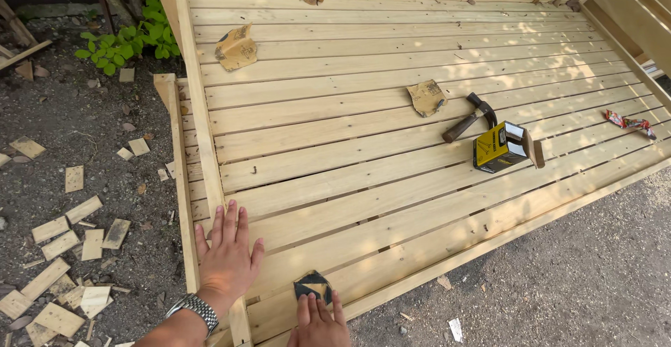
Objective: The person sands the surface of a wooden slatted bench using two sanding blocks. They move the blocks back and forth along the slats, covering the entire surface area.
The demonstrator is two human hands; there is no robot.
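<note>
One large slatted panel of pale planed wood fills the frame. Lower left, the left hand lies flat, fingers apart, on a slat. Bottom centre, the right hand presses one dark folded sandpaper piece. Two tan sandpaper scraps lie higher up. One wooden-handled hammer, one yellow-black box, right. Many offcuts, left.

Your left hand is bare, and on that wrist you wear a silver metal wristwatch with a linked bracelet band. Your right hand is bare too, without glove or ring, and no sleeve shows on either forearm
</note>
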